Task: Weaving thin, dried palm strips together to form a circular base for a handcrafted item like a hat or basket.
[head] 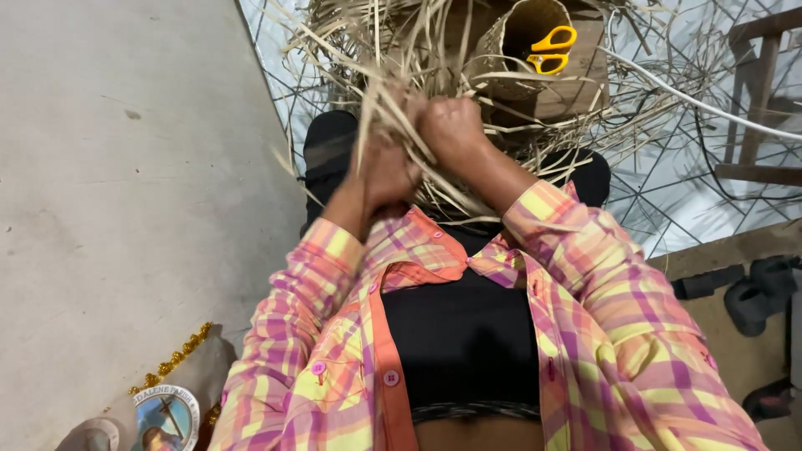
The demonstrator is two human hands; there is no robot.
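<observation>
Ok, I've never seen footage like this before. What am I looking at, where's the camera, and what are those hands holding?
There is no machine here: it is one picture from a camera worn on a person's head, looking down their own body. The pink and yellow plaid shirt fills the bottom of the view. Both bare hands are closed on dry tan straw strips over the lap, the left hand lower, the right hand slightly higher. Beyond them stands a small woven basket with yellow scissors in it, resting on a wooden box. A white cable crosses the floor at right.
</observation>
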